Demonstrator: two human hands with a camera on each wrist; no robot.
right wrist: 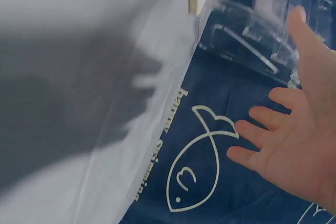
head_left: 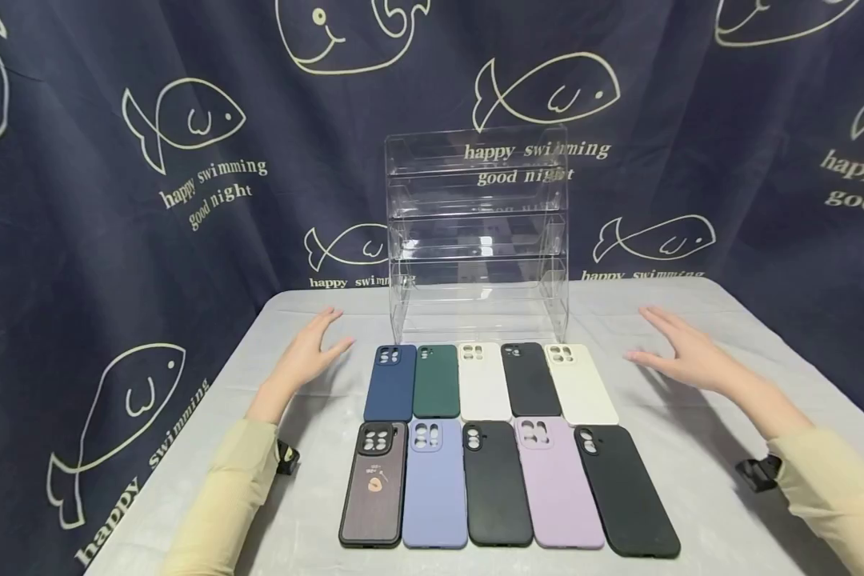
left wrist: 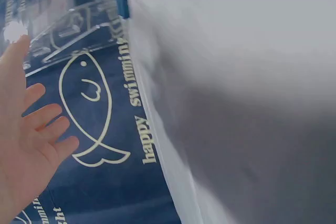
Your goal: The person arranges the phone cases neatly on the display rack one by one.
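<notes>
Both hands hold nothing. To the left of the phone cases my left hand [head_left: 306, 352] hovers over the table, fingers extended and thumb apart; its palm [left wrist: 26, 150] shows in the left wrist view. My right hand [head_left: 691, 356] mirrors it on the other side. Between them lie two rows of phone cases. The back row has a blue case [head_left: 390, 388], a green case [head_left: 437, 388], a white case [head_left: 484, 388], a black case [head_left: 531, 384] and a cream case [head_left: 586, 390]. In front are a brown patterned case [head_left: 374, 508], a periwinkle case [head_left: 435, 496], a lilac case [head_left: 562, 496] and two black ones.
Behind the cases stands a clear tiered display rack [head_left: 478, 260], its front close to the back row. A pale cloth covers the table [head_left: 302, 512]. A dark blue curtain [head_left: 209, 304] with fish prints hangs behind and around it.
</notes>
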